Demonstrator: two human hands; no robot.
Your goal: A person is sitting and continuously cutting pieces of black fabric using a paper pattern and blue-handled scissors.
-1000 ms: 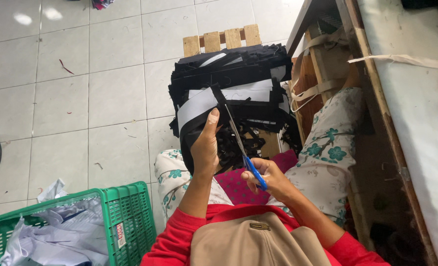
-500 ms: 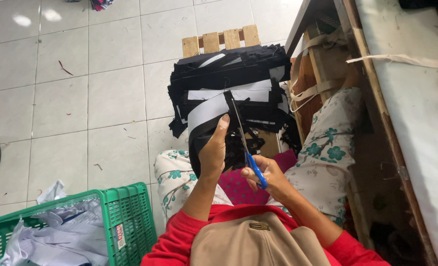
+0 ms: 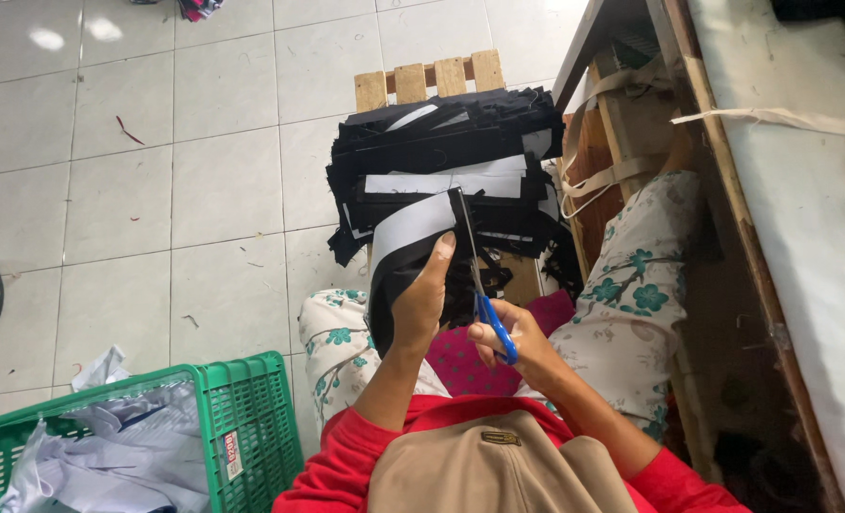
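Right, scissors working along a fabric strip, close to the thumb.

Left hand is closed around the black-and-white fabric piece, held up over the lap; right hand is clenched on the blue-handled scissors, blades against the strip's edge. Beyond sits the black fabric pile on a wooden stool. If that cloth sags, the blades could nick the thumb.

Two red-sleeved arms reach forward from the body. The left hand is raised, fingers curled in a grip, thumb up. The right hand sits just beside it, lower, fingers closed.
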